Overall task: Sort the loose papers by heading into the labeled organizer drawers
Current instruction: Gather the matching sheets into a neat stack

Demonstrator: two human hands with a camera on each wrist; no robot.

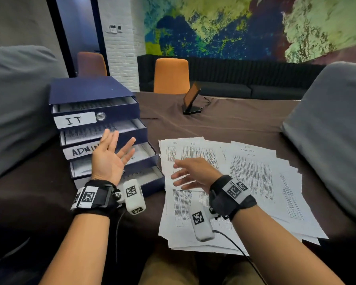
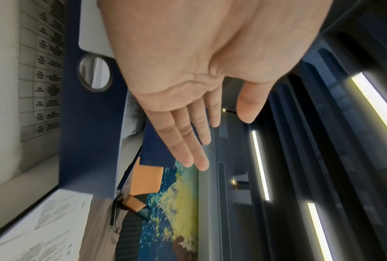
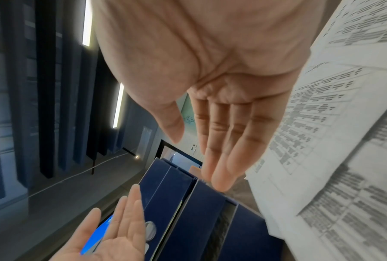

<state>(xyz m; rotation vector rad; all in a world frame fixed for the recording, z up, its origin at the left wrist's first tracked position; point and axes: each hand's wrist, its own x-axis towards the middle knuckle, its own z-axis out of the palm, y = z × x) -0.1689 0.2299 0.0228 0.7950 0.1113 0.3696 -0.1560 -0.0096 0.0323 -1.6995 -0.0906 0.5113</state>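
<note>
So, both hands are free right now. Left hand (image 1: 108, 159) hangs palm-up with fingers (image 1: 111, 138) spread in front of the organizer (image 1: 90, 91) at about 10 o'clock, holding nothing. Right hand (image 1: 193, 173) floats over the papers (image 1: 255, 171), fingers relaxed and straight, not gripping a sheet. All the drawers are pulled out and already have pages in them; I can read IT (image 1: 74, 120) and ADMIN (image 1: 82, 150), the lower labels are hidden. Plenty left though: a big fanned pile sits on the desk (image 1: 234, 120) from 12 to 3 o'clock, several headed IT.
</note>
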